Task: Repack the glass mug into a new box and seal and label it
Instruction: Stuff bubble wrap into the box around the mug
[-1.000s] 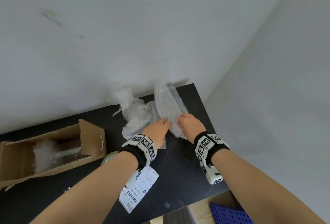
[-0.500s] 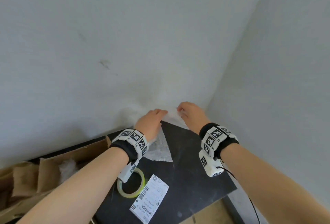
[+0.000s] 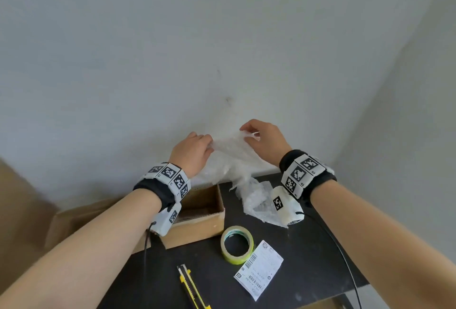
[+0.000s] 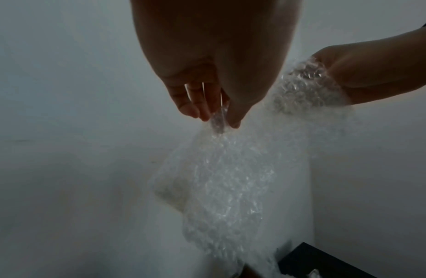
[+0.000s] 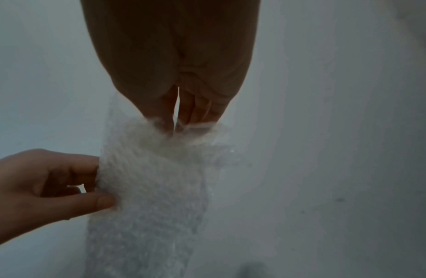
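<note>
A sheet of clear bubble wrap (image 3: 230, 153) hangs in the air in front of the wall, above the back of the black table (image 3: 308, 254). My left hand (image 3: 195, 147) pinches its upper left edge, and my right hand (image 3: 261, 139) pinches its upper right edge. In the left wrist view my fingers (image 4: 207, 111) nip the bubble wrap (image 4: 226, 178). In the right wrist view the fingertips (image 5: 174, 120) hold the top of the bubble wrap (image 5: 147, 188). An open cardboard box (image 3: 199, 212) lies under my left wrist. No glass mug is visible.
More crumpled bubble wrap (image 3: 256, 200) lies on the table under my right wrist. A roll of yellow-green tape (image 3: 237, 244), a white shipping label (image 3: 259, 269) and a yellow utility knife (image 3: 190, 286) lie near the front. Brown cardboard (image 3: 22, 222) stands at the left.
Both hands have lifted the bubble wrap off the table and spread it in the air in front of the wall. The head view has shifted, so the tape, label and knife now show.
</note>
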### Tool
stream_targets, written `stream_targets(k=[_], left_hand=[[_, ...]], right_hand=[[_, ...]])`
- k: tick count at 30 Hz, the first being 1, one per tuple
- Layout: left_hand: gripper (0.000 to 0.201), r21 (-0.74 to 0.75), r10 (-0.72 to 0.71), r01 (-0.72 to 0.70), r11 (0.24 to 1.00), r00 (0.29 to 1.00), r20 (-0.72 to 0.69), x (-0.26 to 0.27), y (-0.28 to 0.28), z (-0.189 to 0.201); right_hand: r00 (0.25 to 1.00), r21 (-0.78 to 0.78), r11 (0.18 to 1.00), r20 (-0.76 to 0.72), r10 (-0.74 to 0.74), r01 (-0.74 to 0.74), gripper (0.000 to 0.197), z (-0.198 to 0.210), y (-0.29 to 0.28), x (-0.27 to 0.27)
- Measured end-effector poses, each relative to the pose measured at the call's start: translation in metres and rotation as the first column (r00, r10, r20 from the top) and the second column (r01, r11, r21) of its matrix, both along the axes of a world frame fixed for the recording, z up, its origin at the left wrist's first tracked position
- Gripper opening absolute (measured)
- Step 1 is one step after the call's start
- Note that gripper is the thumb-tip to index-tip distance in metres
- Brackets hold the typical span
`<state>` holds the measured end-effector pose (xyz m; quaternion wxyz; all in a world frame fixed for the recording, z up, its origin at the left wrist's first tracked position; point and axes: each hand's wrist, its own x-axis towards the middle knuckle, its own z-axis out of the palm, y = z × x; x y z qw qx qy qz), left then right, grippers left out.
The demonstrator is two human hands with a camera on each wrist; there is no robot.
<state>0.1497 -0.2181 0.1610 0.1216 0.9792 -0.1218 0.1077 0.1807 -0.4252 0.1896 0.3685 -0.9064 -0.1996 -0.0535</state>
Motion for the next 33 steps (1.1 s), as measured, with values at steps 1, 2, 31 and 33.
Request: stream_targets(k=[1, 2, 31, 33], left_hand=[[0.022, -0.012, 0.019, -0.019, 1.0, 1.0, -0.003, -0.006, 0.011, 0.0], [0.023, -0.028, 0.042, -0.042, 0.999, 0.999, -0.008, -0.011, 0.022, -0.001], [0.018, -0.59, 0.096, -0.105, 0.801, 0.994, -0.046, -0.046, 0.057, -0.013], [0.033, -0.568, 0.123, -0.119, 0.814, 0.992, -0.031, -0.043, 0.057, -0.014]], right_hand=[[1.0, -0.002, 1.0, 0.023, 0.006, -0.006, 0.027, 0.001, 0.008, -0.003], [0.999, 0.009, 1.0, 0.047, 0.004, -0.005, 0.03, 0.001, 0.017, -0.006], [0.972, -0.177, 0.959, 0.041, 0.232, -0.221, 0.033, -0.06, 0.1, -0.025], [0.971, -0.167, 0.959, 0.037, 0.237, -0.227, 0.03, -0.059, 0.099, -0.024]])
